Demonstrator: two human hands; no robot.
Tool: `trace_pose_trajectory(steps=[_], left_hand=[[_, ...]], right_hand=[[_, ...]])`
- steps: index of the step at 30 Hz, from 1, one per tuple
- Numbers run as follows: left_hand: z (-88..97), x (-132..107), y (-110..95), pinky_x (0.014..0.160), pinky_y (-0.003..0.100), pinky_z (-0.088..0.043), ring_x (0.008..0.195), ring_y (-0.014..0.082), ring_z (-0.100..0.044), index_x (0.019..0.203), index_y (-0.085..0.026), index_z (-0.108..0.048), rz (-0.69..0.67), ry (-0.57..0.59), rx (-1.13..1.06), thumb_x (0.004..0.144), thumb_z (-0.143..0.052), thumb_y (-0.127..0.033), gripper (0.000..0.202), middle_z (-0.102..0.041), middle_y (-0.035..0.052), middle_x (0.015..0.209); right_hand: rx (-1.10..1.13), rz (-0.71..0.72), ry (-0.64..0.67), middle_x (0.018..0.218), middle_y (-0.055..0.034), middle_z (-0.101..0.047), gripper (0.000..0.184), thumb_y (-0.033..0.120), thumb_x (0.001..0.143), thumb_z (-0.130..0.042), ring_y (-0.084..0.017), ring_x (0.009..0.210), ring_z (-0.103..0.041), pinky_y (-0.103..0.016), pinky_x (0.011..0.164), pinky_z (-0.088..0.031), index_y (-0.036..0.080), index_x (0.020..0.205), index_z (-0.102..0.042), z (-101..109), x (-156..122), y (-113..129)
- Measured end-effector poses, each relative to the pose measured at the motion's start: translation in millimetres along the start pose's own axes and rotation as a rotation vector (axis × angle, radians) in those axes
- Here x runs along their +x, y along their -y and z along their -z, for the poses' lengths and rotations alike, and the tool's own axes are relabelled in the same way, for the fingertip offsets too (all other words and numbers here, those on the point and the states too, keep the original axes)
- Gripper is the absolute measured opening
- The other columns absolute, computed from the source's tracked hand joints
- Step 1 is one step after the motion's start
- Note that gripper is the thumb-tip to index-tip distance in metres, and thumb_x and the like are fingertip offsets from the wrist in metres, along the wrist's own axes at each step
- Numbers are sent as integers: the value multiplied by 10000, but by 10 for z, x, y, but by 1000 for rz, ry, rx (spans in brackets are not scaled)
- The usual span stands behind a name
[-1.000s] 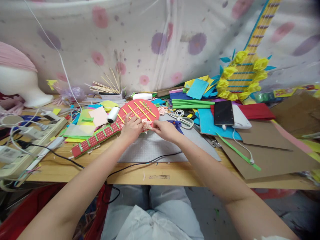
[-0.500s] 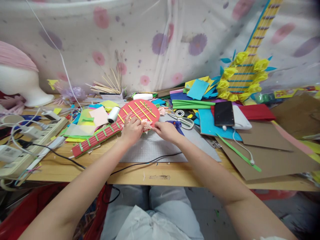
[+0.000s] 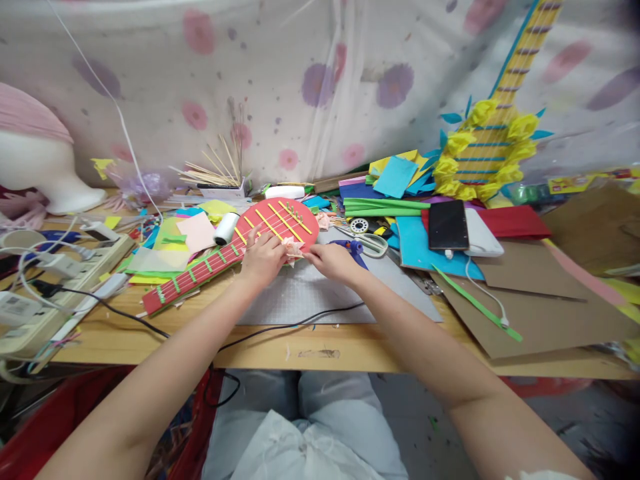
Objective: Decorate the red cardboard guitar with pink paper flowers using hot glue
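Note:
A red paper guitar (image 3: 210, 263) with yellow strings and green frets lies flat on the wooden table (image 3: 150, 337). At the lower edge of its round body sits a small pale pink paper flower (image 3: 293, 248). My left hand (image 3: 263, 259) rests on the guitar body, its fingers pinching the flower's left side. My right hand (image 3: 333, 260) pinches the flower from the right. A grey cutting mat (image 3: 320, 297) lies under both hands.
A blue glue gun (image 3: 354, 249) and scissors (image 3: 367, 242) lie just right of my right hand. Further right are a black phone (image 3: 447, 225) on blue paper and brown cardboard (image 3: 545, 300). A yellow paper guitar (image 3: 493, 143) leans on the curtain. A power strip (image 3: 55, 280) sits left.
Both hands stay on the pink flower at the guitar's edge, with only small shifts of the fingers. Nothing else has moved.

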State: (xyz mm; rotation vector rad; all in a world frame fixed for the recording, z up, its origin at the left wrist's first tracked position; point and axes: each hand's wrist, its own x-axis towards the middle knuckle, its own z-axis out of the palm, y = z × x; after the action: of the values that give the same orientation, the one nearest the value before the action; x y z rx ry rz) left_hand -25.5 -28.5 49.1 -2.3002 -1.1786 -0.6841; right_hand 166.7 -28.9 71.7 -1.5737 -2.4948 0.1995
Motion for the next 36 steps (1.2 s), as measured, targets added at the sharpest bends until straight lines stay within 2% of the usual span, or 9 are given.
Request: trace_pose_trajectory(steps=[8, 14, 19, 25, 31, 36], left_hand=[[10, 25, 4, 1022, 523, -261, 855, 217, -542, 726, -219, -666, -36, 24, 18, 800, -526, -226, 158, -629, 46, 740], [1, 55, 20, 1021, 524, -270, 855, 218, -536, 707, -214, -668, -41, 38, 0, 800, -522, -213, 173, -621, 47, 725], [-9, 59, 15, 1001, 516, -295, 831, 212, -538, 680, -210, -655, -58, 34, 14, 809, -517, -217, 189, -610, 43, 698], [-4, 15, -4, 975, 487, -320, 836, 210, -548, 730, -206, -656, -5, -10, 34, 798, -563, -265, 130, -634, 42, 762], [-4, 29, 7, 991, 484, -291, 828, 199, -538, 719, -219, -658, 20, -30, -15, 802, -569, -307, 150, -638, 29, 740], [-1, 25, 4, 993, 476, -287, 822, 195, -533, 812, -239, -670, 12, -9, 6, 830, -529, -309, 158, -639, 30, 748]], right_hand=[[34, -8, -4, 843, -68, -687, 428, 478, 902, -345, -156, 740, -599, -237, 573, -290, 186, 837, -650, 1, 10, 16], [99, -5, -53, 830, -30, -679, 360, 515, 852, -437, -145, 738, -585, -230, 576, -293, 202, 861, -616, 87, 34, -14], [135, 4, -149, 849, -18, -667, 304, 482, 837, -485, -140, 783, -572, -230, 611, -319, 205, 889, -600, 191, 60, -47], [147, 34, -181, 858, -18, -661, 274, 442, 843, -489, -125, 768, -552, -228, 605, -308, 193, 837, -602, 161, 39, -60], [130, 81, -144, 862, -12, -661, 199, 382, 821, -538, -130, 774, -554, -229, 586, -291, 195, 835, -606, 85, 14, -79], [117, 131, -107, 916, -21, -662, 103, 263, 818, -543, -133, 798, -560, -226, 604, -307, 198, 858, -612, 5, 6, -96]])
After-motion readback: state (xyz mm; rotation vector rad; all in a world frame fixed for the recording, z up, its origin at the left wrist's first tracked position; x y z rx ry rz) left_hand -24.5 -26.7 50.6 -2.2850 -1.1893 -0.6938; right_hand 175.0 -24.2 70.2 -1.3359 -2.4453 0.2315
